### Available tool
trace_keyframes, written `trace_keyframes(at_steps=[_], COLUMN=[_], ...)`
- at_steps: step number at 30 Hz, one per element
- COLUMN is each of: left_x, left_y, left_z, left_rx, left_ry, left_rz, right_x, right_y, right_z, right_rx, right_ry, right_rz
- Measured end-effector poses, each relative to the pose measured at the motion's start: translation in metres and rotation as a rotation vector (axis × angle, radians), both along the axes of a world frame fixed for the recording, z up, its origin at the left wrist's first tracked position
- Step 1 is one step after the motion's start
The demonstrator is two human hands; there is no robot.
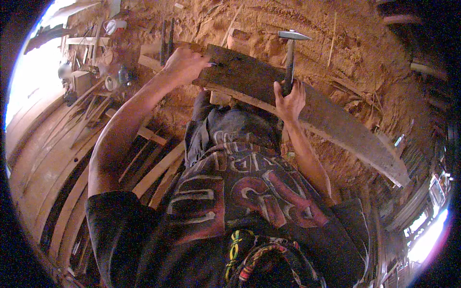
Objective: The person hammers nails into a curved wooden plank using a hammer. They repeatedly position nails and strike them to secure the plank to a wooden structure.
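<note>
A long, dark wooden plank [336, 115] slants across in front of me, from upper middle down to the right. My right hand [290, 101] is wrapped round the handle of a hammer [289, 60], which stands upright with its metal head at the top. That hand is over the plank's upper face. At the plank's left end, my left hand [186, 64] has its fingers closed together. A thin, shiny, nail-like piece [212, 63] shows at its fingertips, too small to make out surely.
Wood shavings and sawdust [269, 19] cover the ground ahead. Wooden blocks [238, 41] lie by the plank's far edge. Long boards [72, 211] are stacked at the left, with a round-bodied tool [115, 80] beyond them. More stacked timber [408, 211] is at the right.
</note>
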State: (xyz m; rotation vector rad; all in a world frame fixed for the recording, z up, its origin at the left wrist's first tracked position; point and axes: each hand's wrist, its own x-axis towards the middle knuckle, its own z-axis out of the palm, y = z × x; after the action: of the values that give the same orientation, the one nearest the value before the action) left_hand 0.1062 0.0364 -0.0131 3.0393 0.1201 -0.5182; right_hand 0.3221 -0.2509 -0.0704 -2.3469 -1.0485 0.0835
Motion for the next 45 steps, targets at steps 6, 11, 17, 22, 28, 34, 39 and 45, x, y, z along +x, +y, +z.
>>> trace_keyframes(at_steps=[6,11,17,22,28,34,39,45], left_x=[-0.009,0.003,0.015,-0.021,-0.003,0.032,0.045,0.051], left_y=[-0.005,-0.044,-0.112,-0.079,-0.062,-0.044,-0.034,-0.033], left_z=[-0.004,0.023,0.038,0.017,0.061,0.051,0.008,0.019], left_rx=[-0.221,-0.195,-0.718,-1.201,-1.983,-1.479,-0.78,-0.686], left_ry=[0.061,0.015,-0.209,-0.371,-0.468,-0.413,-0.674,-0.525], left_rz=[0.431,0.353,0.436,0.947,0.934,1.065,0.694,0.655], right_x=[0.002,0.006,0.003,0.004,0.003,-0.001,-0.01,-0.018], right_y=[0.008,-0.009,-0.006,-0.009,-0.014,-0.03,-0.038,-0.039], right_z=[-0.001,0.001,0.007,-0.007,0.005,0.03,0.035,0.046], right_rx=[-0.074,-0.126,0.016,0.065,-0.005,0.009,0.003,0.035], right_ry=[0.081,0.05,0.02,-0.069,0.188,0.472,0.467,0.489], right_rz=[-0.052,-0.057,-0.053,-0.023,-0.065,-0.095,-0.101,-0.086])
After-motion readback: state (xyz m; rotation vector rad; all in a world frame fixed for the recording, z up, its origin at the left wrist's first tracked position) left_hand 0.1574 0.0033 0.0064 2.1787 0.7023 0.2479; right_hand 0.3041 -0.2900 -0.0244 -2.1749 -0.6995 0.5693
